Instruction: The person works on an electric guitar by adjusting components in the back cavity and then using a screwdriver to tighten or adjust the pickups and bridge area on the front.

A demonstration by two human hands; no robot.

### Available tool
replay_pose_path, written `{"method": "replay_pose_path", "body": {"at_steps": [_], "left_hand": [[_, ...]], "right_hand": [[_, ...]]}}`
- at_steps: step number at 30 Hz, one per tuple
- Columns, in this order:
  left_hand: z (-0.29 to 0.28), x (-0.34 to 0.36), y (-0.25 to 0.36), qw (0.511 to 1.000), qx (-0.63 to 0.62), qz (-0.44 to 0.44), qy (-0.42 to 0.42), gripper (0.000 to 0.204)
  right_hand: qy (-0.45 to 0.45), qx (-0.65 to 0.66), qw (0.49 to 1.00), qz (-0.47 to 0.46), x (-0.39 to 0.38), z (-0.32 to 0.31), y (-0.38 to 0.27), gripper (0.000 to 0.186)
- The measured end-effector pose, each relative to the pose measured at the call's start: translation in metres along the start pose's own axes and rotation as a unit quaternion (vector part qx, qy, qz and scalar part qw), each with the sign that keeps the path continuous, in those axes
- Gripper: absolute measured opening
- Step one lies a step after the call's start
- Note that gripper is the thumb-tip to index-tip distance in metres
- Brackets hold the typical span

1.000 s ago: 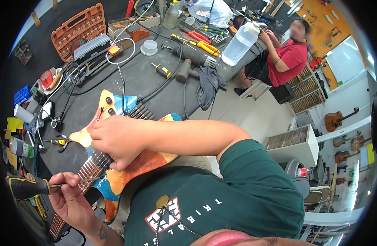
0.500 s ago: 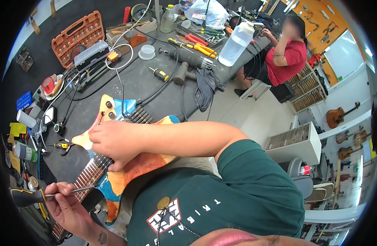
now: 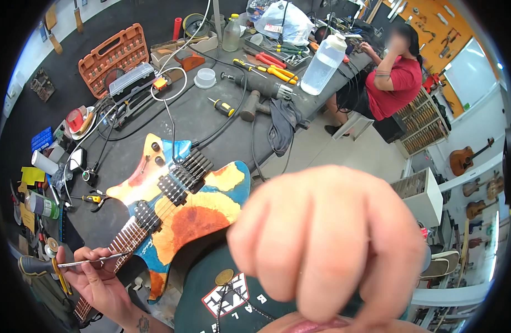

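Note:
My left hand (image 3: 97, 280) holds a black-and-yellow screwdriver (image 3: 38, 265) beside the guitar neck (image 3: 126, 241); the long shaft lies across it. The electric guitar (image 3: 191, 222), painted orange, cream and blue with black pickups and bridge, rests at the bench's front edge, a cable (image 3: 170, 125) running up from it. My right hand (image 3: 322, 238) is large and close to the camera, fingers curled, just above my mouth; what it holds, if anything, is hidden. A gold pendant (image 3: 224, 277) hangs over my green shirt.
The cluttered dark bench (image 3: 211, 144) holds an orange socket case (image 3: 91, 61), pliers (image 3: 280, 75), a hammer (image 3: 250, 108), a power tool (image 3: 261, 86) and a translucent water jug (image 3: 322, 64). A person in red (image 3: 394, 89) sits at its right. Guitars (image 3: 463, 161) hang on the far right.
My right hand has left the guitar and risen toward my face, uncovering the pickups and strings. My left hand still holds the screwdriver, slightly shifted. The person in red has raised a hand to their face.

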State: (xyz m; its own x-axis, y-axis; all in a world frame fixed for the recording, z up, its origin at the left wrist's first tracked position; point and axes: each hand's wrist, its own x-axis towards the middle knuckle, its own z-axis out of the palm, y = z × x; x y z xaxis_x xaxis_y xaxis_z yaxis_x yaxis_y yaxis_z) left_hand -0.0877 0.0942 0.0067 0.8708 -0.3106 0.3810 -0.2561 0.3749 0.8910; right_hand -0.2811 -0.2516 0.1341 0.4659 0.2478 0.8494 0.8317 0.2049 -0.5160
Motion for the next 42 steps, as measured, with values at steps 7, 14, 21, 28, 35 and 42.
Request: {"method": "replay_pose_path", "body": {"at_steps": [7,14,21,28,35,42], "left_hand": [[0.028,0.002,-0.007,1.0,-0.017,0.006,-0.011,0.063],[0.016,-0.017,-0.024,0.999,-0.006,-0.024,-0.028,0.043],[0.015,-0.036,-0.014,0.974,0.127,-0.119,-0.143,0.029],[0.031,-0.024,0.003,0.917,0.304,-0.022,-0.259,0.026],[0.028,-0.016,-0.008,0.939,0.258,-0.034,-0.225,0.034],[0.011,0.025,-0.012,0.898,0.375,-0.033,-0.227,0.029]], "right_hand": [[0.007,0.016,1.0,0.002,-0.008,0.013,-0.044,0.033],[0.067,-0.026,0.997,0.032,0.003,0.014,-0.013,0.036],[0.166,-0.29,0.923,0.189,-0.02,-0.005,0.109,0.063],[0.021,-0.187,0.948,0.256,-0.03,-0.009,0.133,0.074],[0.218,0.033,0.932,0.288,0.0,-0.009,0.14,0.055],[0.337,-0.132,0.928,0.092,-0.021,-0.082,0.117,0.054]]}}
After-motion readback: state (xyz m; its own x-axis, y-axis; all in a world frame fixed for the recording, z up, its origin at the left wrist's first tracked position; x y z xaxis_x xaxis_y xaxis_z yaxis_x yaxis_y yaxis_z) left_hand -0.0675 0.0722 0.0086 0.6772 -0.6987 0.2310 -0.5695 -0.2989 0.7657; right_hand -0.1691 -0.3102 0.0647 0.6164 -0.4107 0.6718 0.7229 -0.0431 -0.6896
